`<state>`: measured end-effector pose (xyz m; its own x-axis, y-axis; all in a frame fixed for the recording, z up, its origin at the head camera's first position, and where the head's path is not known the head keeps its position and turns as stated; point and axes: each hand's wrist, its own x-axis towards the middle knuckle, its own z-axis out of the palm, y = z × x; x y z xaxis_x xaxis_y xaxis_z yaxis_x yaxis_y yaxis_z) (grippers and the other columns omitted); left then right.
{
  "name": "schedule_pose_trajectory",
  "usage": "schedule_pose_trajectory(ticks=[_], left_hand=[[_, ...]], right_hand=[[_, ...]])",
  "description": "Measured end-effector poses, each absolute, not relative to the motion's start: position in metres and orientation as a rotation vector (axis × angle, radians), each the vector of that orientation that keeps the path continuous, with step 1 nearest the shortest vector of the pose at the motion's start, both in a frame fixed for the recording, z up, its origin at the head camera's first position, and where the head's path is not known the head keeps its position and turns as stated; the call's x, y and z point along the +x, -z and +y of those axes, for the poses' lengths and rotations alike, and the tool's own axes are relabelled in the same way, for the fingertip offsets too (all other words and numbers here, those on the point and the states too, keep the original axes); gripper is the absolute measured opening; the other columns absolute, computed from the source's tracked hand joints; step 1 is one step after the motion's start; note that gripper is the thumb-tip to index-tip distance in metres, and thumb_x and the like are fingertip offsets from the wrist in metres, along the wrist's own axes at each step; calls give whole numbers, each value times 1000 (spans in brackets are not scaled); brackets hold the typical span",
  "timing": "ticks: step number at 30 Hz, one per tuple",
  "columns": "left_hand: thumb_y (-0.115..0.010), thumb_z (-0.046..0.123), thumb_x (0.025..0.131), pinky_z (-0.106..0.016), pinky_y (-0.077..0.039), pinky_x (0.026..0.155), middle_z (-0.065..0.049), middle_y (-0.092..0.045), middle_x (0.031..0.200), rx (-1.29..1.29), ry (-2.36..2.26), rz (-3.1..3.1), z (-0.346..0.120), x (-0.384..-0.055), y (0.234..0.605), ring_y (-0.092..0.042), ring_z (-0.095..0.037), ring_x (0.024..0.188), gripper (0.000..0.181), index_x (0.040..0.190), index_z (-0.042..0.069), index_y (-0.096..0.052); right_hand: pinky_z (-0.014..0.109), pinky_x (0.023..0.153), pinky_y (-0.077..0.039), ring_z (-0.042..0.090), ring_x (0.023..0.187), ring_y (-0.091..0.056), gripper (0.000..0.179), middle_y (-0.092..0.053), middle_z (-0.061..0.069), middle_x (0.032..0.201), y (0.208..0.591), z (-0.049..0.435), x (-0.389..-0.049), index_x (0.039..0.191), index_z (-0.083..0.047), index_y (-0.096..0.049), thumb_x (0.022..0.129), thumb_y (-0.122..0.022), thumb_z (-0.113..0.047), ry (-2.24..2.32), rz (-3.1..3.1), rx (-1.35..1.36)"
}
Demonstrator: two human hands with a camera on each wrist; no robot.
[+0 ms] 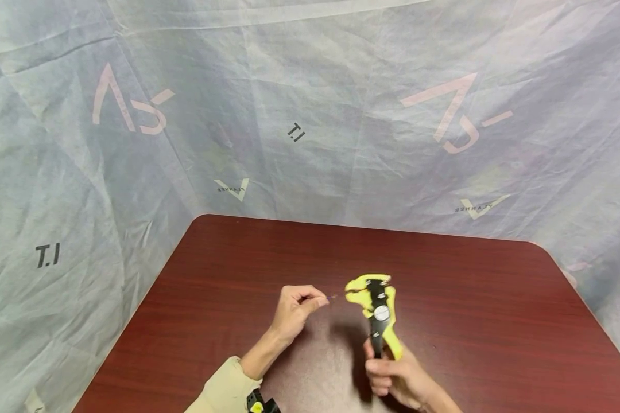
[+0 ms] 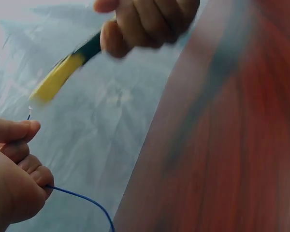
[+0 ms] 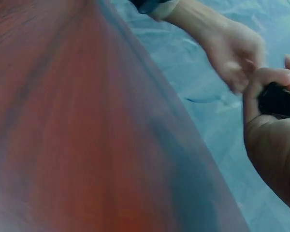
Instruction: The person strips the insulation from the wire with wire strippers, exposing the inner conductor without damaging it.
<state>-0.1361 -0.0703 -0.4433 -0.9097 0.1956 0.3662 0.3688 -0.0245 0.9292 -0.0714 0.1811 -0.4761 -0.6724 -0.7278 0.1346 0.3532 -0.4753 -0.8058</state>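
Observation:
My left hand (image 1: 294,312) pinches a thin blue wire (image 2: 82,196) between thumb and forefinger. A short end of the wire pokes out past the fingertips, with a bare copper-coloured tip in the head view. The rest runs through the curled fingers and loops down below the hand. My right hand (image 1: 395,373) grips the handles of a yellow and black wire stripper (image 1: 379,312), held upright over the table. Its yellow head points left, toward the wire end, a small gap apart. In the left wrist view the right hand (image 2: 145,24) and the tool are blurred.
Beneath both hands spreads a dark red wood-grain table (image 1: 237,252) with rounded far corners. A grey-white printed cloth (image 1: 330,143) hangs behind it and along the sides. The tool and right hand cast a shadow on the tabletop.

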Motion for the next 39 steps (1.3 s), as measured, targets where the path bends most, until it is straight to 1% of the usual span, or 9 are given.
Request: schedule_pose_trajectory(ticks=[5,11,13,17,19,24,29,33,39], left_hand=[[-68,-8,80,-15,-32,52,15,-51,63,-521,2064,-2128,-94,-139,446,-39,4,58,9,76,-16,-66],[-69,-4,84,-15,-38,58,17,-59,67,-519,2071,-2196,-96,-143,450,-45,3,63,13,82,-17,-68],[-69,-3,85,-15,-40,60,10,-64,70,-515,2062,-2217,-94,-143,453,-49,3,65,14,84,-17,-69],[-70,2,88,-15,-44,63,-16,-71,78,-549,1976,-2284,-91,-145,458,-54,3,69,12,88,-10,-73],[-70,4,89,-16,-45,64,-22,-72,84,-563,1925,-2316,-91,-145,460,-55,3,70,11,89,-7,-75],[-72,6,89,-17,-45,64,-17,-73,85,-553,1842,-2373,-91,-147,462,-55,3,71,10,91,-3,-77],[-72,8,90,-18,-49,72,-15,-76,90,-558,1806,-2415,-89,-152,467,-61,3,79,13,94,-3,-77],[-70,9,91,-18,-50,75,-17,-76,93,-572,1809,-2436,-89,-156,471,-61,1,81,15,96,-4,-76],[-68,8,93,-16,-49,66,-25,-73,87,-606,1824,-2473,-87,-159,475,-64,-18,70,16,97,-6,-75]], right_hand=[[20,54,-28,7,59,-28,37,-35,-7,72,471,206,-76,111,-12,-53,97,-29,13,2228,962,-640],[18,61,-38,6,62,-32,39,-41,-9,73,474,208,-74,113,-12,-54,97,-28,13,2165,949,-609],[18,63,-40,6,63,-34,40,-43,-9,76,475,207,-74,114,-11,-54,97,-27,13,2159,933,-611],[21,69,-43,8,69,-40,42,-51,-9,84,475,211,-74,119,-9,-53,96,-24,13,2150,896,-630],[23,73,-46,10,73,-44,43,-56,-6,90,475,215,-75,122,-7,-52,97,-22,13,2149,867,-642],[31,85,-53,16,89,-60,46,-65,3,106,476,225,-76,132,0,-48,98,-19,11,2147,827,-675],[42,94,-55,24,104,-68,45,-67,9,116,481,230,-75,135,3,-45,99,-19,10,2120,841,-654],[45,94,-56,26,105,-71,41,-70,12,117,486,228,-72,134,3,-47,100,-23,9,2078,885,-595],[48,92,-57,27,105,-73,36,-73,12,115,492,226,-71,133,3,-48,101,-30,7,2009,1024,-488]])
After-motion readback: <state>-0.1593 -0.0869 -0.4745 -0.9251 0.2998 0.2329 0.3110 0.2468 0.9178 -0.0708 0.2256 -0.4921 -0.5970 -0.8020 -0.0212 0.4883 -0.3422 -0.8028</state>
